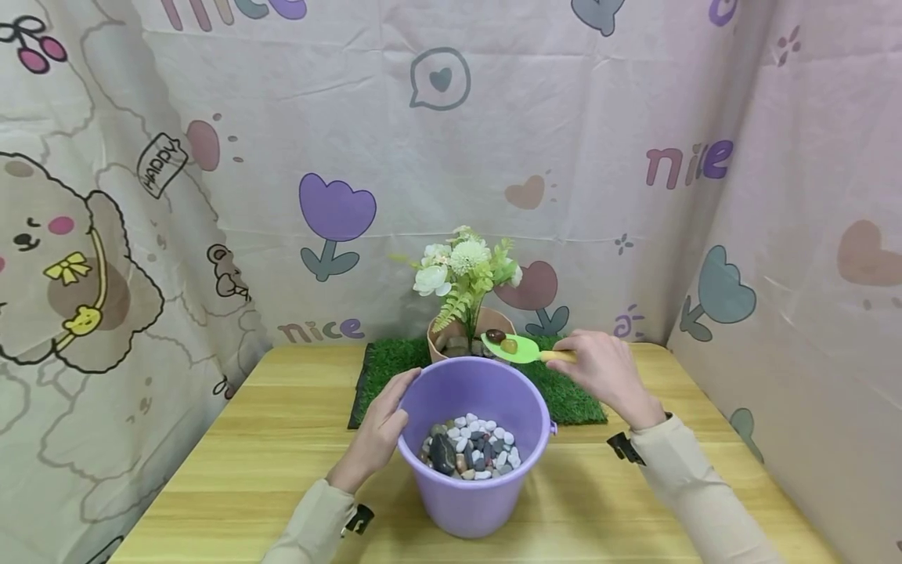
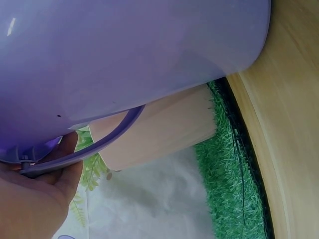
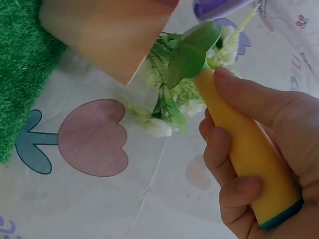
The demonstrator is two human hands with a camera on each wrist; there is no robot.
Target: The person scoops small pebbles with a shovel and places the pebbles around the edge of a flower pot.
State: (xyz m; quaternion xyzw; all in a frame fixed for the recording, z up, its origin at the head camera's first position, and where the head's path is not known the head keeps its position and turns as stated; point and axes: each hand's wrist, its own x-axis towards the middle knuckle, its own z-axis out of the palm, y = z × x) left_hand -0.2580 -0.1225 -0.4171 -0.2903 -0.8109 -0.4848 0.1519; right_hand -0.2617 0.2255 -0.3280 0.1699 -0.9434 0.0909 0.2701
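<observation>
My right hand (image 1: 608, 370) grips the yellow handle of a small garden trowel (image 3: 244, 154), fingers wrapped round it. A dark brown and a yellowish pebble (image 1: 509, 345) lie on its green blade, above the back rim of a purple bucket (image 1: 470, 505) and in front of the flower pot. My left hand (image 1: 375, 427) holds the bucket at the left of its rim, where its carrying handle (image 2: 107, 139) joins. White, grey and dark pebbles (image 1: 486, 446) cover the bucket's bottom, with a larger black stone (image 1: 442, 454) among them.
Behind the bucket, a pinkish pot (image 1: 497, 319) with stones and white artificial flowers (image 1: 465, 266) stands on a green turf mat (image 1: 574, 395). The wooden table (image 1: 282, 439) reaches back to a printed cloth (image 1: 437, 157) that hangs behind and at both sides.
</observation>
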